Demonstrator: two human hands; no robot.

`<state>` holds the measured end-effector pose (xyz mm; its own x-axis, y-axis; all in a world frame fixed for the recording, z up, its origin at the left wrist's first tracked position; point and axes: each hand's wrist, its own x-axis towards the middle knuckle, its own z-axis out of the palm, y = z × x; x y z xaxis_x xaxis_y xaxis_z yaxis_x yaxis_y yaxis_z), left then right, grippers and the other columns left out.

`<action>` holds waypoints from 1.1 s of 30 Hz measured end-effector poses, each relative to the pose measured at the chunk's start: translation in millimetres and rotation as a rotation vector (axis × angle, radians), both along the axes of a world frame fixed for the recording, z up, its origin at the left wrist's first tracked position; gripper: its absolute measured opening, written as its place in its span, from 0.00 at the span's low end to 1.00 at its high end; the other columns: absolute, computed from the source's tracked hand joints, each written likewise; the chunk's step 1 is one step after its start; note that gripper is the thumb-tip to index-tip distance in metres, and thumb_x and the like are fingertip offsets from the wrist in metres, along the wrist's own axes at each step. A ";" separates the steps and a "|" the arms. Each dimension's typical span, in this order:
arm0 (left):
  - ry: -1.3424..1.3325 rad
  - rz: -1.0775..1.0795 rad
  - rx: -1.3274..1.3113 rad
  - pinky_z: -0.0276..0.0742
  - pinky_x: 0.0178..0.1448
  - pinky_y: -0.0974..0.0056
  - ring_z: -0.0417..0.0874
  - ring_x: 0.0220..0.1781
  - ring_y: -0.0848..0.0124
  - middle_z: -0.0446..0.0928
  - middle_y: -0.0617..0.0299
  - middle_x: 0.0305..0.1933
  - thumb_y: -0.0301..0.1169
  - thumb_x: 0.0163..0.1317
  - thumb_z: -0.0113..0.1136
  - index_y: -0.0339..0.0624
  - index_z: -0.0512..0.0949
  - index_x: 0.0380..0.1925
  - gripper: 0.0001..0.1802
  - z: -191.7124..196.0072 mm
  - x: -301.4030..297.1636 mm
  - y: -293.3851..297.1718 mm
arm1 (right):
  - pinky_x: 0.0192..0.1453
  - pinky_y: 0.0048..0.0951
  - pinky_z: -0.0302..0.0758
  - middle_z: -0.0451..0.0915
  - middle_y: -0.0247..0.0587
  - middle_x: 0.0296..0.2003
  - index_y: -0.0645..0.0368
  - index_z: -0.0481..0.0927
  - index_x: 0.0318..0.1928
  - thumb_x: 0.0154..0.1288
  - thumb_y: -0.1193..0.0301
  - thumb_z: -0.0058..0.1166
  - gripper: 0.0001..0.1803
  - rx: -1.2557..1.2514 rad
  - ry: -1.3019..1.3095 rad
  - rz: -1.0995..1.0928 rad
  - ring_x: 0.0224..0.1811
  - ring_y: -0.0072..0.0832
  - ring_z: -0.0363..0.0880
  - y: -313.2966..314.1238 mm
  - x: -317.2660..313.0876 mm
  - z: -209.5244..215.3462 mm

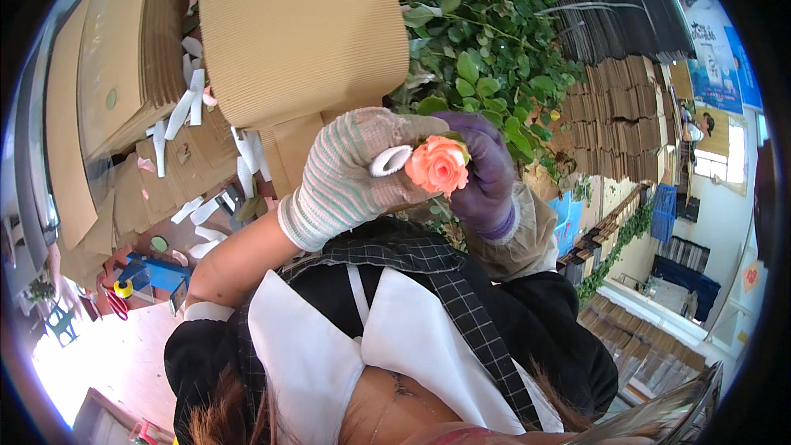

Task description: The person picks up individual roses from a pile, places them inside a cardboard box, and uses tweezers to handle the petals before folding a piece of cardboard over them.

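A coral-pink rose (437,166) sits between my hands, its open bloom turned up at me and its stem hidden. My right hand (486,171), in a purple glove, is closed at the flower's right side, just below the bloom. On the other side my left hand (350,169), in a white glove with green stripes, is closed around a small white foam net sleeve (390,161), whose round mouth shows right beside the petals. The left thumb and fingers reach close to the rose. Whether they also touch it is hard to make out.
Ahead stands a sheet of ribbed brown cardboard (305,29), with a heap of green leafy stems (486,49) to its right. More white foam sleeves (185,107) lie scattered at left beside stacked cardboard (115,41). Flattened cartons (614,119) are piled at right; red-handled scissors (115,303) lie at lower left.
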<state>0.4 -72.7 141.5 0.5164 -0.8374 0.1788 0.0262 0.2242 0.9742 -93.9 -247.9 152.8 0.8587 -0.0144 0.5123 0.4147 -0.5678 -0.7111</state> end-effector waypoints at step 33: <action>-0.192 0.622 0.661 0.71 0.58 0.56 0.80 0.48 0.55 0.81 0.49 0.42 0.37 0.51 0.69 0.38 0.83 0.41 0.19 -70.5 42.4 184.2 | 0.37 0.41 0.70 0.74 0.39 0.24 0.52 0.79 0.30 0.56 0.64 0.59 0.06 -0.487 0.453 0.511 0.29 0.40 0.76 21.6 61.5 -28.7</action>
